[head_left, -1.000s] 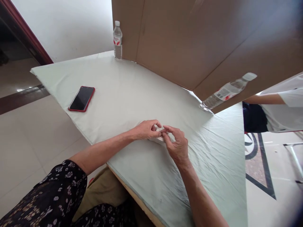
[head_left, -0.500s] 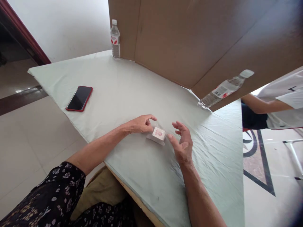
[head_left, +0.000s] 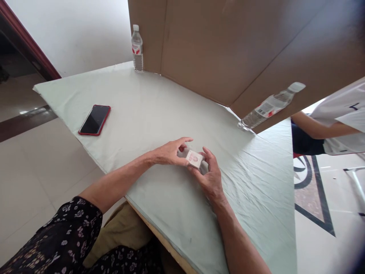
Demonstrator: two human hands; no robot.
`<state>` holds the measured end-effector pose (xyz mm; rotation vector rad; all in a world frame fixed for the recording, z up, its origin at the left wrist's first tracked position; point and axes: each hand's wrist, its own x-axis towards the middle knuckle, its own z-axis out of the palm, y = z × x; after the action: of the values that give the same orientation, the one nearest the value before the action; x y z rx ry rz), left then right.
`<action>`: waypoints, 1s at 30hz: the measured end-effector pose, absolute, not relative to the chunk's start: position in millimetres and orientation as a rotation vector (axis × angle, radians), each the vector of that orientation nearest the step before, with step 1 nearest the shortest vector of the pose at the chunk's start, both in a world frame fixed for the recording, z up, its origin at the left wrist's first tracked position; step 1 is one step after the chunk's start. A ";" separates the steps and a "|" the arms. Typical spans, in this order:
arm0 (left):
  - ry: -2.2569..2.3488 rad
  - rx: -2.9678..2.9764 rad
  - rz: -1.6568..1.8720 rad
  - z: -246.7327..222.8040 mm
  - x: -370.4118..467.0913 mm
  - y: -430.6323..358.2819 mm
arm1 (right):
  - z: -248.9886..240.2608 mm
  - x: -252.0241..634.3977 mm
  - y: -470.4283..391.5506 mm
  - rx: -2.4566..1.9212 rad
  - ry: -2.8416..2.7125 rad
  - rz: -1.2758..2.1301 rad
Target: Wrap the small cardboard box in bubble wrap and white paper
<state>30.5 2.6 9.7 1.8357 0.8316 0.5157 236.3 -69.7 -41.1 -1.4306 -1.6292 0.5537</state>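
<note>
A small white block with a red printed picture on top, which looks like a deck of playing cards (head_left: 195,159), is between my hands over the cloth, with clear plastic around it. My left hand (head_left: 172,153) grips its left side, thumb at the near corner and curled fingers at the far one; the index finger sticks out past it. From the right, my right hand (head_left: 210,176) holds it, thumb along the near edge and fingers behind. My fingers hide parts of its sides. Whether it is lifted off the cloth I cannot tell.
A pale green cloth (head_left: 154,110) covers the table. To the left lies a phone (head_left: 95,120) in a red case. Water bottles stand by a tall cardboard panel (head_left: 205,45): one at the back (head_left: 137,49), one at the right (head_left: 272,106). Beyond the panel, a person's arm (head_left: 316,127) shows.
Both hands have closed in on the deck of cards; my right hand has moved left onto it. The deck has shifted slightly to the right.
</note>
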 end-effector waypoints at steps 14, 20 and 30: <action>0.867 1.958 0.370 8.5 25.3 8.0 | -40.1 241.8 -71.5 -1.412 -1.673 0.403; 0.850 1.955 0.404 5.0 28.2 9.3 | -38.1 236.4 -66.9 -1.298 -1.746 0.170; 0.844 1.936 0.458 4.5 31.4 8.0 | -6.1 232.4 -51.1 -1.285 -2.170 -0.349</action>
<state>31.4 8.0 4.5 1.9361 0.8439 0.4578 232.4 -51.1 -6.1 -1.2848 -2.1699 -0.3487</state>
